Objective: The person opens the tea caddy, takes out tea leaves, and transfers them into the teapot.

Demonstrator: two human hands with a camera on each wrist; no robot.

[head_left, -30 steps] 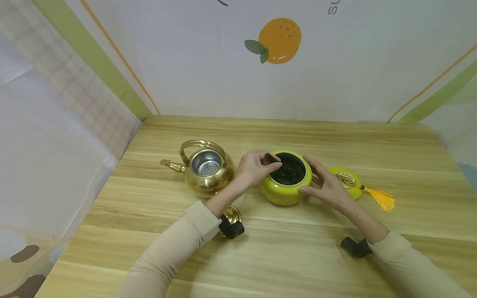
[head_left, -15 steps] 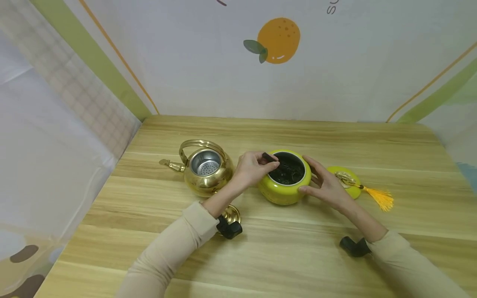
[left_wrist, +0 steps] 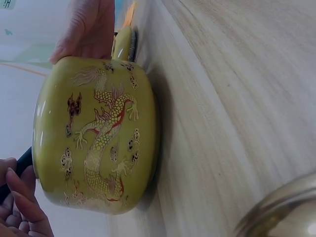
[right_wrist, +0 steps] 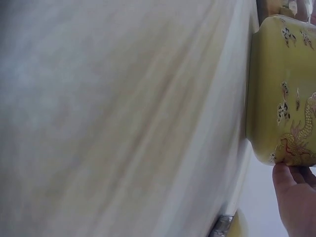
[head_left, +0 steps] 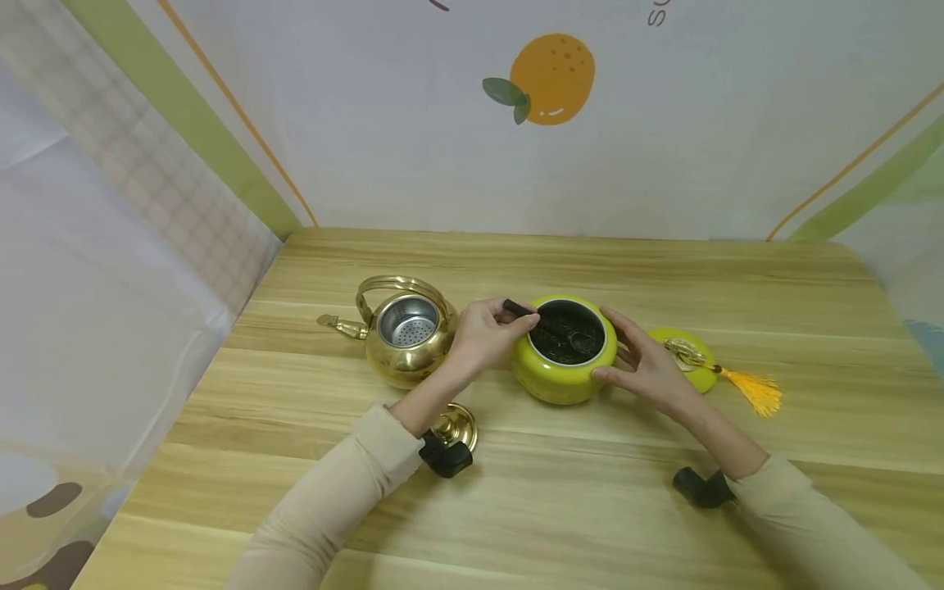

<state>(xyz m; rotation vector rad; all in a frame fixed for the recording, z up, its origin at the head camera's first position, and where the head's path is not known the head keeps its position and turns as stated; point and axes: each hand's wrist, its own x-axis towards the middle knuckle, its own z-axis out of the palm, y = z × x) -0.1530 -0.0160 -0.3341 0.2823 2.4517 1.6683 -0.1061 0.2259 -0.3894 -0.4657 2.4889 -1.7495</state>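
Observation:
My left hand (head_left: 483, 332) pinches the black handle of a spoon (head_left: 519, 308) at the left rim of a round yellow jar (head_left: 564, 389). The spoon slants into the jar, its bowl among dark, loose contents that look like tea leaves. My right hand (head_left: 649, 369) holds the jar's right side, thumb in front and fingers behind. The jar stands upright on the table. In the left wrist view a dragon pattern covers the yellow jar (left_wrist: 98, 138), and the left fingers (left_wrist: 27, 205) grip the handle by its rim. In the right wrist view the right thumb (right_wrist: 284, 177) touches the jar's side.
A gold kettle (head_left: 406, 365) with raised handle and a perforated strainer stands open left of the jar. Its gold lid (head_left: 460, 430) lies in front, partly behind the left wrist. The jar's yellow lid (head_left: 701, 381), with an orange tassel (head_left: 755, 393), lies at right.
My left hand has shifted left with the spoon handle, which now slants lower, and the spoon's bowl shows more clearly inside the jar. The right hand and the jar have stayed in place.

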